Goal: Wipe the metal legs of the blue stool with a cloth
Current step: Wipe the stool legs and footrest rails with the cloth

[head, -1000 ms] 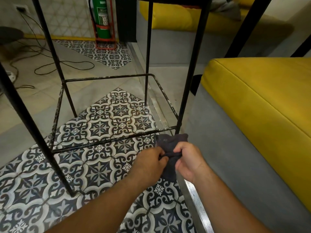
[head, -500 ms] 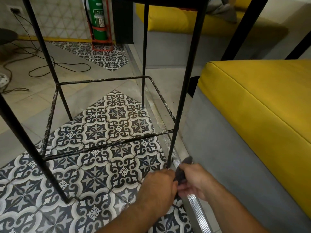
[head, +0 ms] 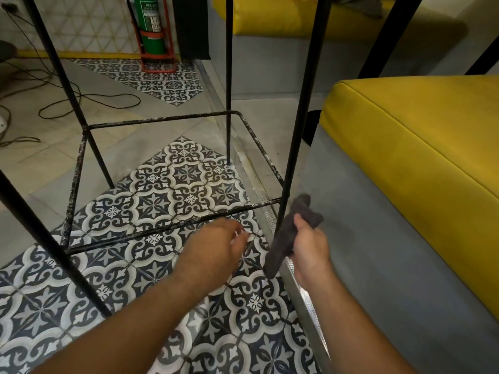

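Observation:
The stool's black metal legs rise out of the top of the view; its seat is out of frame. The near right leg [head: 299,125] comes down to the floor beside the bench base. A scuffed, paint-flecked footrest rail [head: 172,225] joins the legs low down. My right hand [head: 310,247] grips a dark grey cloth [head: 289,233] wrapped around the bottom of that near right leg. My left hand [head: 216,247] hovers just below the front rail, fingers loosely curled, holding nothing. It looks blurred.
A bench with a yellow cushion [head: 421,147] and grey base [head: 391,265] stands close on the right. A metal floor strip [head: 299,287] runs along its foot. A green fire extinguisher [head: 152,28] and loose black cables [head: 89,101] lie beyond the stool on patterned tiles.
My left hand has let go of the cloth and moved left toward the front rail. My right hand alone holds the cloth on the lower part of the near right leg.

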Available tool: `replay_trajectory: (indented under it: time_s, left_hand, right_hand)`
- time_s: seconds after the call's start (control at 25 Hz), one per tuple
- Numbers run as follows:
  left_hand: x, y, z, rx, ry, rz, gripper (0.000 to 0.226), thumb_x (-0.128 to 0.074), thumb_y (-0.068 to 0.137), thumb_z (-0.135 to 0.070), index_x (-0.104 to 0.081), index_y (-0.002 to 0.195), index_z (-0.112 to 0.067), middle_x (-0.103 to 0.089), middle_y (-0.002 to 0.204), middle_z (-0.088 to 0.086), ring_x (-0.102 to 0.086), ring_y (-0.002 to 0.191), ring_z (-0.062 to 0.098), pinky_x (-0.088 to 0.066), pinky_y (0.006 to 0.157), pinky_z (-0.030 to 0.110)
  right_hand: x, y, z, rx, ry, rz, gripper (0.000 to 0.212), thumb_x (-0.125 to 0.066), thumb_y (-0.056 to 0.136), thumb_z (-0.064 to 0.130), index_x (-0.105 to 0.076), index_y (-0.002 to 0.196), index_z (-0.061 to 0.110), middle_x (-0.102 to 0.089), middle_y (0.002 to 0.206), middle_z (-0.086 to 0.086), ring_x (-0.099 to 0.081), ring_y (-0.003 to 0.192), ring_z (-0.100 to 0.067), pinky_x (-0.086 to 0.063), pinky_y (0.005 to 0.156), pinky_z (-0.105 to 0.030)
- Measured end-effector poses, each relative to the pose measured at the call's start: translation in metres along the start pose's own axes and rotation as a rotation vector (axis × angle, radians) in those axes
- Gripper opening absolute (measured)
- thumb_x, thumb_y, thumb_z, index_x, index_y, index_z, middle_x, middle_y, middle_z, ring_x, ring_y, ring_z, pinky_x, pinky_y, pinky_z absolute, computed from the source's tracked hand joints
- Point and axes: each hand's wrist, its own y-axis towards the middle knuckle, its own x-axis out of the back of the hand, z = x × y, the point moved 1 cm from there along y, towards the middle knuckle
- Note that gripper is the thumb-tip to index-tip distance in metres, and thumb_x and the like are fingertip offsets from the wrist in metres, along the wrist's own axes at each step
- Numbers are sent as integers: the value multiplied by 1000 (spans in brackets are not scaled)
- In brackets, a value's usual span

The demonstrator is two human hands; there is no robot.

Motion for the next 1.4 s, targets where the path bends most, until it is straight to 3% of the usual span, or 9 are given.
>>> replay_trajectory:
  time_s: [0.12, 0.2, 0.36, 0.44, 0.68, 0.88, 1.04, 1.24, 1.4]
  left_hand:
    - [25, 16, 18, -10, 150, -154, 31, -46, 97, -41, -57, 121, -25, -59, 107, -4, -56, 90, 11, -52, 80, 28]
    - [39, 20, 30, -2, 199, -167, 30, -45, 98, -40, -58, 120, -25, -61, 109, -2, -56, 89, 14, -52, 78, 31]
    - [55, 11, 55, -57, 270, -150, 29, -39, 98, -38, -61, 112, -25, -63, 104, -2, -50, 82, 10, -39, 66, 29]
    - [58, 8, 66, -12, 272, -86, 31, -37, 98, -38, -58, 116, -25, -62, 108, -2, -51, 87, 12, -41, 69, 29]
    - [53, 13, 86, 99, 412, -31, 42, -35, 101, -35, -44, 140, -21, -56, 131, 3, -53, 117, 22, -44, 97, 38]
    - [64, 11, 103, 154, 533, 64, 45, -52, 93, -45, -50, 134, -26, -59, 126, -2, -56, 112, 18, -48, 90, 32]
    - [69, 15, 105, 188, 599, 92, 34, -60, 88, -44, -58, 119, -30, -64, 108, -5, -58, 97, 14, -51, 81, 30]
    - [68, 19, 105, 177, 580, 83, 16, -56, 92, -39, -63, 103, -29, -61, 90, -8, -57, 80, 10, -48, 72, 27]
    - [65, 20, 106, 136, 610, 82, 12, -55, 93, -37, -63, 97, -28, -54, 84, -11, -52, 74, 8, -35, 69, 28]
  right_hand:
    - [-26, 3, 1, 592, -528, 57, 27, -52, 96, 33, -52, 123, 37, -63, 107, 13, -61, 99, -3, -49, 82, -14]
    - [-56, 15, -16, 828, -824, 109, 54, -56, 91, 15, -38, 138, 35, -49, 134, 8, -45, 125, -9, -36, 109, -37]
    - [-74, 41, -39, 636, -1028, 190, 38, -34, 96, 48, -42, 130, 34, -59, 121, -2, -54, 114, -23, -43, 101, -51]
    - [-60, 48, -43, 805, -1036, 173, 44, -25, 97, 53, -47, 127, 30, -62, 122, -3, -55, 115, -25, -42, 103, -49]
    - [-84, 19, -67, 793, -1046, 355, 59, -19, 94, 57, -18, 150, 36, -27, 155, 8, -16, 142, -18, -5, 117, -44]
    - [-69, 42, -24, 960, -1316, 545, 41, -22, 94, 54, -47, 124, 44, -60, 123, 10, -49, 121, -15, -13, 117, -50]
    - [-56, 62, -14, 863, -1189, 427, 47, -19, 94, 56, -56, 120, 39, -54, 132, 9, -34, 134, -14, -9, 116, -37]
    - [-60, 38, -67, 946, -1445, 310, 67, -32, 96, 37, 6, 150, 28, 10, 158, 1, 25, 143, -21, 15, 113, -47]
    - [-51, 49, -32, 1206, -1682, 421, 69, -42, 89, 41, -18, 152, 24, -36, 151, -4, -24, 140, -28, -14, 115, -53]
